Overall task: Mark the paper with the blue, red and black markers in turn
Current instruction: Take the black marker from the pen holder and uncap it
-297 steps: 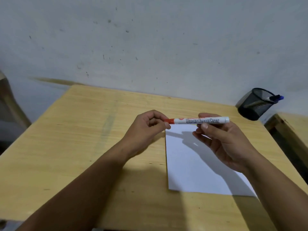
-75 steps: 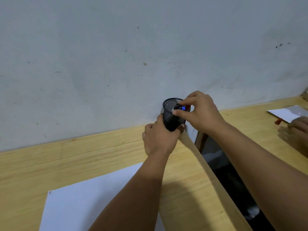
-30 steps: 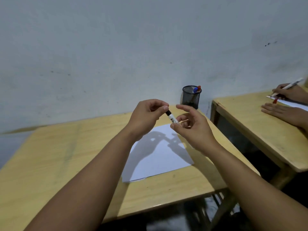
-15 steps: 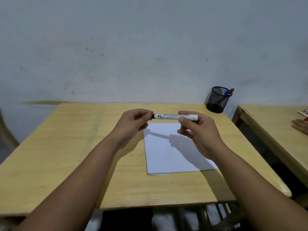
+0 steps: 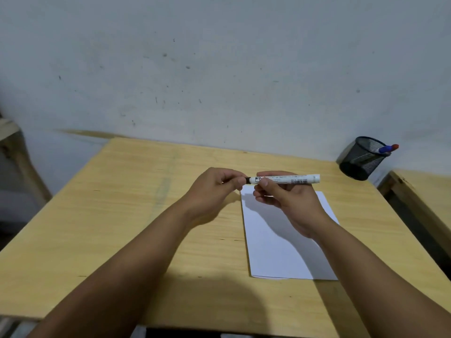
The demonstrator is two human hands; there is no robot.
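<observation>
I hold the black marker (image 5: 288, 179) level above the far edge of the white paper (image 5: 280, 250). My right hand (image 5: 285, 201) grips its white barrel from below. My left hand (image 5: 214, 191) pinches the black cap at the marker's left end, and the cap is mostly hidden by my fingers. The paper lies flat on the wooden desk (image 5: 122, 215), right of centre, and I see no marks on its visible part. The blue marker (image 5: 384, 150) and the red marker (image 5: 395, 146) stand in the black mesh pen cup (image 5: 361, 158) at the desk's far right corner.
A grey wall runs right behind the desk. A second wooden desk (image 5: 424, 191) stands to the right across a narrow gap. Part of a chair (image 5: 14, 152) shows at the far left.
The view has shifted a little to the left. My right hand has slid along the barrel toward the cap end. Both hands stay on the marker.
</observation>
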